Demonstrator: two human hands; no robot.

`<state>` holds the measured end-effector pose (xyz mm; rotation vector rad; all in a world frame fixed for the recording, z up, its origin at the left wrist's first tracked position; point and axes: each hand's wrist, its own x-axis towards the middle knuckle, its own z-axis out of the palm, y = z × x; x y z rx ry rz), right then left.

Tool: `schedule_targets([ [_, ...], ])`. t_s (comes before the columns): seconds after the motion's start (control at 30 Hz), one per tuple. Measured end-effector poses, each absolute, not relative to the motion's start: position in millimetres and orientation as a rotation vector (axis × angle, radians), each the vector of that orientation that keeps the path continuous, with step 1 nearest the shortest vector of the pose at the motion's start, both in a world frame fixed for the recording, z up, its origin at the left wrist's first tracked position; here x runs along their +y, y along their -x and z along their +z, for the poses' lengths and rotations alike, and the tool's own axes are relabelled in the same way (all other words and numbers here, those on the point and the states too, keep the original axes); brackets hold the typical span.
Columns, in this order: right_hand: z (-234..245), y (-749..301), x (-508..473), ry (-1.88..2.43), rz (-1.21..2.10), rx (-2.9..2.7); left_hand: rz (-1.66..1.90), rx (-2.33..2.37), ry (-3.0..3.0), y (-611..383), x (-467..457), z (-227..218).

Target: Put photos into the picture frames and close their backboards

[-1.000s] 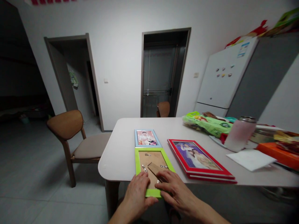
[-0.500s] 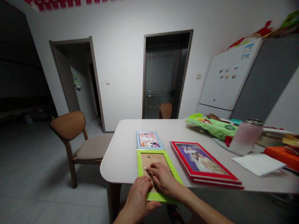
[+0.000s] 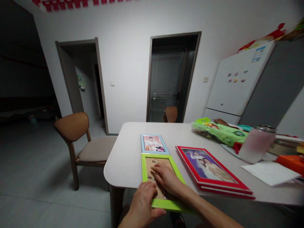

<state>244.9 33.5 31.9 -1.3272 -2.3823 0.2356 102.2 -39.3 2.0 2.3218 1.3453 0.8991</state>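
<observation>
A bright green picture frame lies face down at the table's near edge, its brown backing board showing. My left hand grips the frame's near left corner, fingers on top and thumb at the near edge. My right hand lies over the backing with its fingers stretched out and their tips close to the board. A small metal clip sits at the left inner edge, just below those fingertips. Beyond them is a metal hanger. Touching the green frame's far side is a light blue picture frame, photo up.
Stacked red picture frames lie to the right, a photo on top. Farther right are a pink bottle, a white paper, a green package and an orange box. A wooden chair stands left of the table.
My right fingertips have moved slightly away from the clip at the left edge, toward the hanger. The clip now shows more fully. My left hand stays at the corner; the view has shifted slightly.
</observation>
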Motion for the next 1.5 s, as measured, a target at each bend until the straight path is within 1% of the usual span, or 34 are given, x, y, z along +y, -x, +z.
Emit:
schedule_targets([
  [0.17,22.8,-245.1,71.9,1.631,0.234,-2.135,0.917,1.327,-2.321,-102.0,-43.5,-1.2],
  [0.53,14.7,-238.2,106.5,1.869,0.222,-1.980,0.790,1.412,-2.255,-103.9,-49.4,9.7],
  [0.67,17.5,-240.0,106.3,1.867,0.231,-1.927,0.744,1.417,-2.270,-100.9,-47.0,10.5],
  [0.8,22.7,-244.5,100.1,1.774,0.276,-1.901,0.620,1.430,-2.358,-101.8,-41.1,9.9],
  [0.93,33.0,-255.7,80.3,1.611,0.337,-1.930,0.568,1.302,-2.587,-117.1,-30.9,-3.4],
  [1.03,43.6,-274.8,58.3,1.511,0.385,-1.935,0.561,1.249,-2.648,-126.4,-24.2,-13.8],
  [1.1,49.8,-293.4,44.4,1.421,0.473,-1.826,0.582,1.211,-2.632,-124.2,-22.8,-12.8],
  [1.2,51.7,-319.5,26.3,1.342,0.675,-1.414,0.708,1.156,-2.558,-113.5,-27.4,5.6],
  [1.3,39.4,-319.5,8.1,1.231,0.985,-1.038,0.983,1.147,-2.342,-112.7,-38.8,33.8],
  [1.4,20.5,-285.1,-10.4,0.998,1.498,-0.931,1.363,1.120,-1.929,-131.7,-50.1,52.5],
  [1.43,16.0,-270.6,-15.4,0.914,1.607,-0.874,1.470,1.091,-1.773,-140.5,-52.7,55.5],
  [1.5,13.3,-247.6,-22.3,0.749,1.678,-0.763,1.589,1.003,-1.516,-156.7,-55.5,60.2],
])
